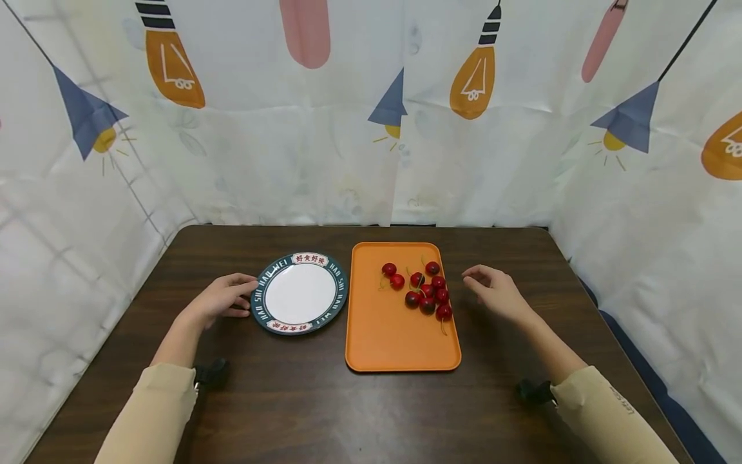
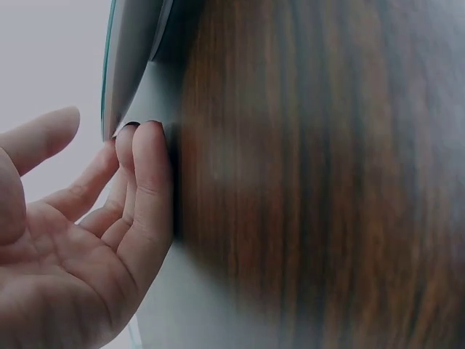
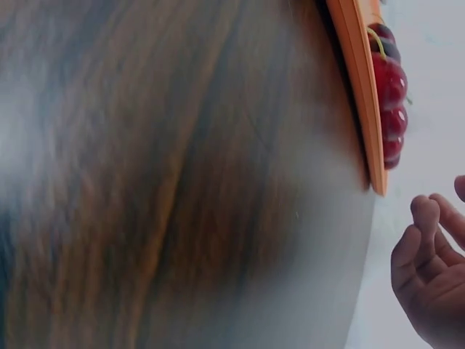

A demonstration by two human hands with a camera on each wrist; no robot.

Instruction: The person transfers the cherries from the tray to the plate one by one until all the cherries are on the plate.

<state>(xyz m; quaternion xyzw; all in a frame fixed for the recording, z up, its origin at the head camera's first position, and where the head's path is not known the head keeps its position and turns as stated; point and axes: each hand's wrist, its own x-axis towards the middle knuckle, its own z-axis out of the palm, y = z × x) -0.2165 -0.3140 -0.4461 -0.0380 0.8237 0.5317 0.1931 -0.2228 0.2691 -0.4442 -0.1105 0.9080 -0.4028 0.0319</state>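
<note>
A round plate [image 1: 300,293] with a white centre and a green patterned rim lies on the brown table. My left hand [image 1: 230,296] is at its left edge, holding nothing. In the left wrist view, the fingertips [image 2: 149,134] are right at the plate's rim [image 2: 120,80], and the thumb stands apart from it. Beside the plate, an orange rectangular tray [image 1: 400,341] carries several dark red cherries [image 1: 427,290], grouped toward its upper right. Just off the tray's right side hovers my right hand [image 1: 493,290], its fingers loosely bent with nothing between them.
The dark wooden table [image 1: 278,399] runs back to a white curtain [image 1: 324,154] printed with lamps and bulbs. Curtain panels also hang along both sides. A dark device is strapped at each wrist, below the cream sleeves [image 1: 156,412].
</note>
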